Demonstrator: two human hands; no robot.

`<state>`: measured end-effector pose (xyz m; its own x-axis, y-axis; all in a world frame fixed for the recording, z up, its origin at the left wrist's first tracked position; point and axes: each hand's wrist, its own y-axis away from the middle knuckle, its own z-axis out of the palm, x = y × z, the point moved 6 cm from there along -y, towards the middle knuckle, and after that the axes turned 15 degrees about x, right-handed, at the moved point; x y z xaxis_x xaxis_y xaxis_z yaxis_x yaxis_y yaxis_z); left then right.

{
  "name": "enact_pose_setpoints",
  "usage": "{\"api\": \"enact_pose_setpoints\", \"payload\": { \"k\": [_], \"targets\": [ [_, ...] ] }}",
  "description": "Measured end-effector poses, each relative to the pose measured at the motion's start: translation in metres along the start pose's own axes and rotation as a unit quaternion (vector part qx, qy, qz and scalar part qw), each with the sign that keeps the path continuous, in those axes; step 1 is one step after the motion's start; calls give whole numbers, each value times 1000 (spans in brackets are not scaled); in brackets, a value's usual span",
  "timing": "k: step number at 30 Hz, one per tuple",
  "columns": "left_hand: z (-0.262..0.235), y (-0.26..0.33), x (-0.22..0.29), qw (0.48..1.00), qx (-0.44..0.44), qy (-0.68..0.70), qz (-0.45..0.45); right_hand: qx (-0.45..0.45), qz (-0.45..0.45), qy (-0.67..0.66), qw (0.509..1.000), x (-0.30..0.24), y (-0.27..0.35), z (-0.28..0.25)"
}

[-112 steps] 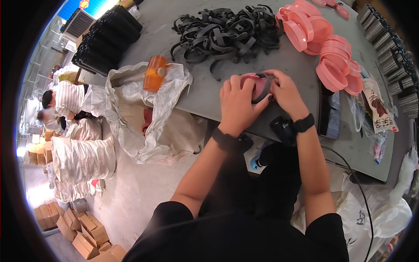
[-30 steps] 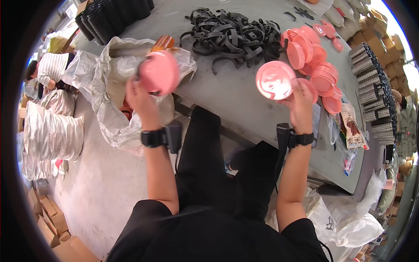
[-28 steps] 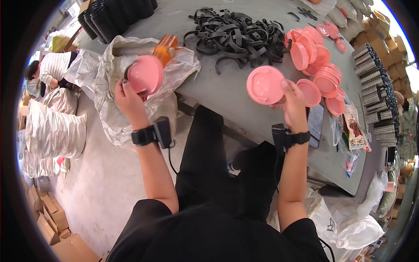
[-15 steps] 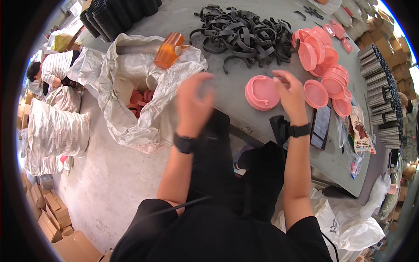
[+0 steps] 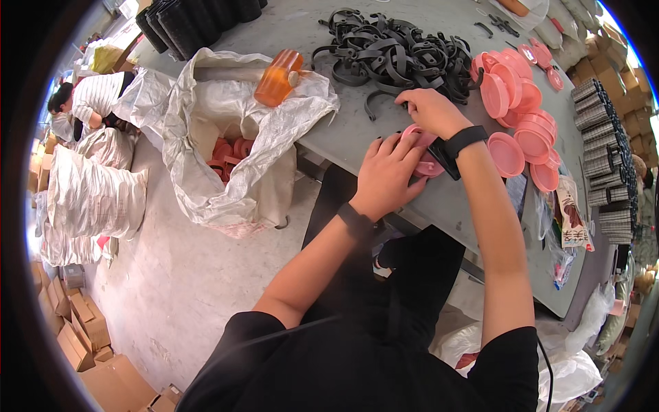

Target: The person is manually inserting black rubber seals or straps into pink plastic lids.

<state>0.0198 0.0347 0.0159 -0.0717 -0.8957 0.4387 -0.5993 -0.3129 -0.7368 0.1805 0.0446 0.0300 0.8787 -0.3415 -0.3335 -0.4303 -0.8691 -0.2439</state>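
My left hand [image 5: 390,173] is closed on a round pink lid [image 5: 430,167] on the grey table, its fingers across the top. The lid is partly hidden by both hands. Just beyond it, my right hand [image 5: 434,113] is bent at the near edge of a heap of black straps [image 5: 405,58]. Its fingers are curled together; whatever lies between them is hidden. A black piece [image 5: 445,159] at my right wristband covers part of the lid. To the right lie several more pink lids [image 5: 506,154], some stacked and some leaning.
At the table's left edge hangs an open white woven sack [image 5: 182,147] with pink parts [image 5: 230,154] inside. An orange translucent bottle [image 5: 278,77] lies on its rim. Black cylinders [image 5: 185,27] stand far left. A phone [image 5: 516,192] and a packet [image 5: 572,213] lie right. Another person [image 5: 96,96] bends at far left.
My left hand has moved right and taken hold of the pink lid. My right hand has moved from beside the lid, up and left, to the edge of the strap heap.
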Motion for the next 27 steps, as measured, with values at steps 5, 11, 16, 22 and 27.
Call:
{"api": "enact_pose_setpoints", "payload": {
  "k": [5,11,16,22,27],
  "targets": [
    [-2,1,-1,1000,7,1,-2,-6,-26,-4,1000,2,0,-3],
    [-5,2,-2,1000,20,11,-5,-20,14,-50,998,-2,7,-13],
    [-6,1,0,999,33,20,-11,13,-53,2,999,2,13,-6],
    [-10,0,1,999,35,11,-9,13,-44,-59,997,11,19,-11],
    [-8,2,0,999,22,11,-26,37,51,-170,983,3,38,-32]
  ]
}}
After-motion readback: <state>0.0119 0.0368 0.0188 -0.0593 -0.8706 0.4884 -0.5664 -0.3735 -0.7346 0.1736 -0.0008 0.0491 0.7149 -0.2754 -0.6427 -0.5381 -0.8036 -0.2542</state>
